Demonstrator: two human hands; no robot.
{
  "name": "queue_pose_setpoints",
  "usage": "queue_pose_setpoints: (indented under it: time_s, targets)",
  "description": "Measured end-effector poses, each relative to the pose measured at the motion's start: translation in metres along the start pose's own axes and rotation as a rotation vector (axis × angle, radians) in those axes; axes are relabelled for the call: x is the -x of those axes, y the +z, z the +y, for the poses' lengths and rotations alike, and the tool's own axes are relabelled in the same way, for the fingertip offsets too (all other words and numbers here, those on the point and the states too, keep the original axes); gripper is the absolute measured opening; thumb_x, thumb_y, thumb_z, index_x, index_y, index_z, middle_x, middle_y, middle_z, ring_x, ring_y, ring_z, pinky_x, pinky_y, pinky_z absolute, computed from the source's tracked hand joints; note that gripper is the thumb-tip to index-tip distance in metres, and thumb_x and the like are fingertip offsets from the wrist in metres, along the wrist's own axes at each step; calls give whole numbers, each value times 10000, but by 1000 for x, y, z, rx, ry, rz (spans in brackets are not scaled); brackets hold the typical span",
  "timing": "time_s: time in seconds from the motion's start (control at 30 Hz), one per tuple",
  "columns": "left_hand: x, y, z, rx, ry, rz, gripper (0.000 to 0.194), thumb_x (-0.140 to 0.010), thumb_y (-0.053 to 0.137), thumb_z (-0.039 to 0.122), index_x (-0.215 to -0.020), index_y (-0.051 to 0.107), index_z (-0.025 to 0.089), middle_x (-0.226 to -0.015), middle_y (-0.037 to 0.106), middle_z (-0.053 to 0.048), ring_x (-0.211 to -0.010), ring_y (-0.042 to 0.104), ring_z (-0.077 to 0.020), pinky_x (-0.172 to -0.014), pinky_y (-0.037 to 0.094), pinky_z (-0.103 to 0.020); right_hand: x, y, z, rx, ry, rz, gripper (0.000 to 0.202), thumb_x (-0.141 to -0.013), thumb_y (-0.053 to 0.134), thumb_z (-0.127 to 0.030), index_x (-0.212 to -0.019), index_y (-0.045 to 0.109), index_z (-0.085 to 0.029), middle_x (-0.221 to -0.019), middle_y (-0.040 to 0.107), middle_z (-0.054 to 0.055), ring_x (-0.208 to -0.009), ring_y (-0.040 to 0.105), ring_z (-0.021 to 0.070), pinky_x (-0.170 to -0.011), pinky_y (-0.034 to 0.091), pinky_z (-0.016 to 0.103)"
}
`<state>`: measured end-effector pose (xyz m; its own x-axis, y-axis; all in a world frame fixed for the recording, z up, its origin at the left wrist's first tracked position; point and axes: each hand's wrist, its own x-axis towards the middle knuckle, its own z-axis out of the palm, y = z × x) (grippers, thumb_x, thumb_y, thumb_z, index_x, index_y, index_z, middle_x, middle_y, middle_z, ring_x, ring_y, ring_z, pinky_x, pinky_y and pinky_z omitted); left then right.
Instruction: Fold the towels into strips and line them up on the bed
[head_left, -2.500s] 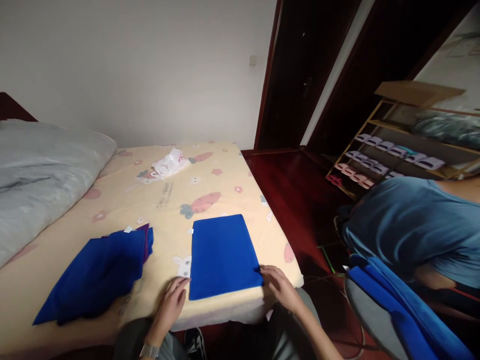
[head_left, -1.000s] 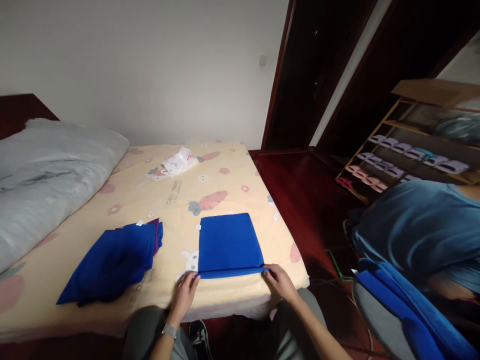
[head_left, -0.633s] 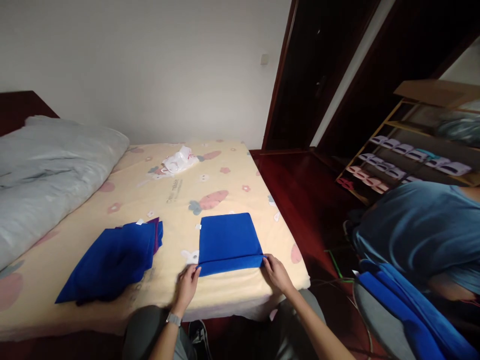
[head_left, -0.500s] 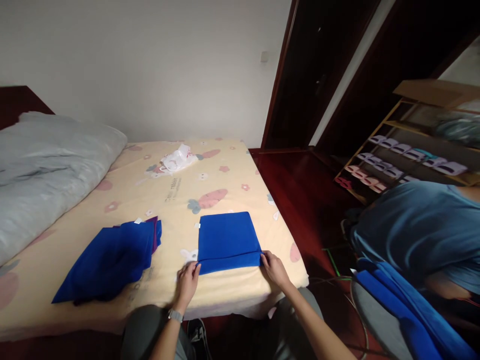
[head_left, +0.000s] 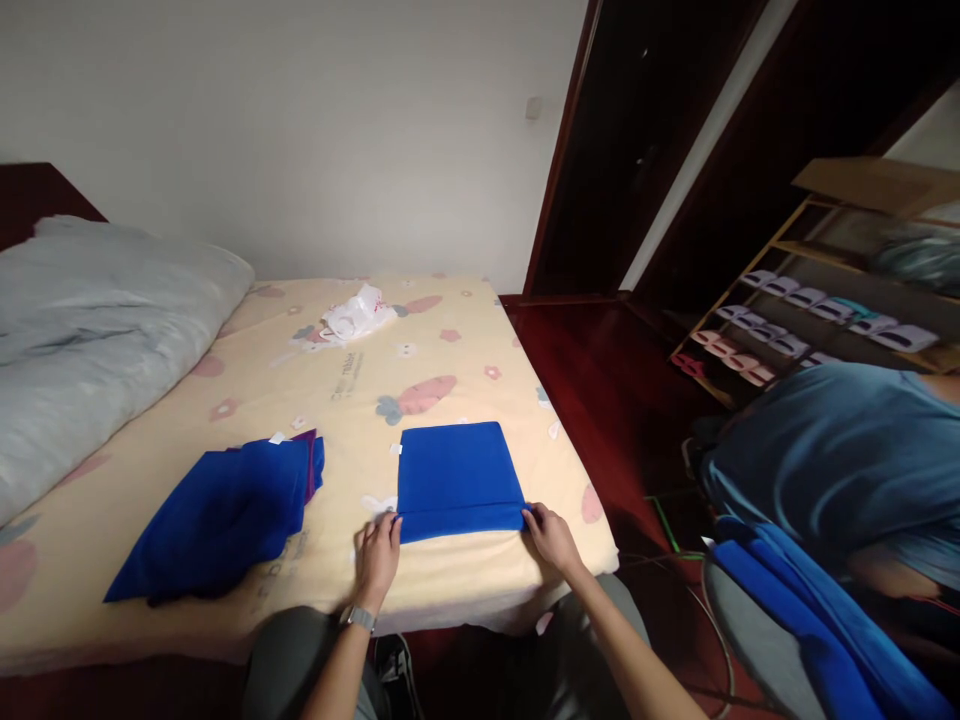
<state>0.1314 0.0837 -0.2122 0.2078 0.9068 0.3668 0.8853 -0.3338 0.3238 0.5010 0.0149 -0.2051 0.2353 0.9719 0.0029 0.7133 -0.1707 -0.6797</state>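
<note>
A square of folded blue cloth (head_left: 457, 465) lies flat on the bed with a small white tag at its left edge. Its near side carries a band folded over, marked by a straight crease. My left hand (head_left: 378, 555) pinches the near left corner of this band. At the near right corner, my right hand (head_left: 551, 535) pinches the other end. To the left, a loose pile of blue cloths (head_left: 217, 515) with a purple edge showing rests on the bedsheet.
The patterned bed (head_left: 337, 400) has a crumpled white plastic bag (head_left: 358, 314) and a grey quilt (head_left: 97, 320). At right, a person in a blue shirt (head_left: 832, 450) bends near more blue cloth (head_left: 810, 610) on a grey seat. Behind stands a shoe rack with slippers (head_left: 806, 297).
The folded band along the near side now lies flatter, and its crease looks straighter. Both hands keep their pinch at the two corners, barely moved.
</note>
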Motion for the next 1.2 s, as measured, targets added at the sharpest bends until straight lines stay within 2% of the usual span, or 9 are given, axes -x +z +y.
queue_pose_setpoints:
  time_s: [0.13,0.27,0.5,0.63,0.77,0.9,1.0,1.1,1.2]
  targets:
    - [-3,-3,3,-12,55,-21,337,-1012,385,391,-1131,662,242,-1036,756,-94,-965,666,-270,-880,446,-421,-9,-4,-5,152,-24,5,387,-1004,360,-437,-1019,680,-221,-946,751,109,-827,700,261,-731,470,338]
    - [-1,-6,2,15,85,-59,327,-1008,407,382,-1145,670,244,-1058,754,-97,-959,660,-275,-886,425,-427,-11,-7,-8,261,-93,-4,357,-1016,367,-403,-960,670,-222,-910,741,107,-855,684,257,-755,438,331]
    - [4,-5,12,-8,24,-30,339,-1005,419,383,-1203,650,235,-1129,732,-114,-1018,636,-307,-898,424,-445,-6,1,-9,306,-147,25,372,-1025,353,-394,-998,672,-205,-918,727,117,-886,664,265,-815,417,353]
    - [11,-3,15,29,-32,28,406,-995,444,401,-1319,565,189,-1196,698,-148,-1065,628,-310,-953,432,-469,1,8,-12,229,-97,88,416,-1021,351,-455,-1067,668,-189,-991,726,127,-920,657,274,-838,436,367]
    - [19,-3,8,142,-84,69,440,-968,497,446,-1312,541,176,-1046,726,-122,-1012,658,-286,-928,488,-458,7,12,-7,45,-39,105,462,-983,407,-552,-1079,671,-185,-1059,728,124,-970,659,287,-854,475,370]
    - [20,-4,-1,273,-57,37,355,-977,484,440,-1238,584,222,-1057,726,-93,-992,684,-245,-902,535,-412,7,9,-1,-12,-49,86,475,-1011,330,-502,-1089,666,-175,-1046,734,118,-962,673,276,-856,485,359]
    - [15,-5,-4,327,-75,25,329,-996,450,410,-1237,572,223,-1073,728,-85,-967,700,-222,-849,561,-371,2,5,-1,61,-35,89,481,-1027,287,-466,-1121,663,-180,-1041,740,118,-933,686,272,-832,485,352]
    - [11,-10,-3,262,9,-49,282,-1004,425,361,-1186,601,237,-1082,731,-73,-981,698,-219,-869,551,-374,-2,4,-6,195,-56,93,468,-1032,280,-420,-1111,672,-177,-1003,743,125,-910,685,282,-818,475,363]
    - [10,-16,-1,125,114,-109,266,-1000,419,315,-1133,643,262,-1087,732,-58,-1015,681,-228,-914,517,-402,-1,7,-12,264,-86,133,443,-1035,273,-375,-1182,637,-169,-1004,740,125,-889,683,277,-799,466,364]
